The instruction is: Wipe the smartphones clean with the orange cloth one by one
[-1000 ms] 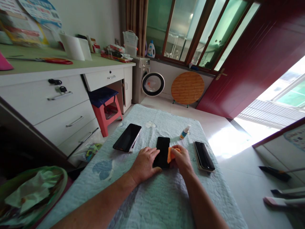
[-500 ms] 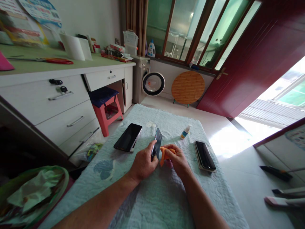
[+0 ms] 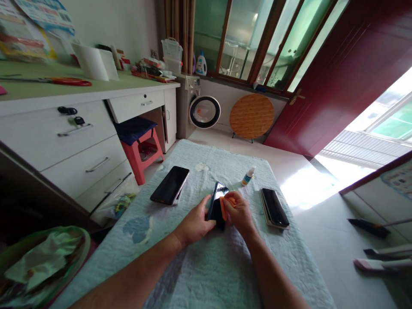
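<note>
In the head view, the phone [image 3: 216, 207] is gripped by the left hand [image 3: 194, 223] above the quilt [image 3: 210, 270]. The orange cloth [image 3: 223, 209], pinched by the right hand [image 3: 239, 212], is held against the phone. Right of the phone, and beyond it, the bottle [image 3: 248, 176] is seen upright.

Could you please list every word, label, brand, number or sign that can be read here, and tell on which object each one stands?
No text can be read.
Small white-topped plastic spray bottle: blue-and-yellow print, too small to read.
White plastic jug with blue cap: print too small.
Blue-and-white printed paper, upper left: blurred.
Dark glossy rectangular phone in the left hand: no readable mark.
</note>
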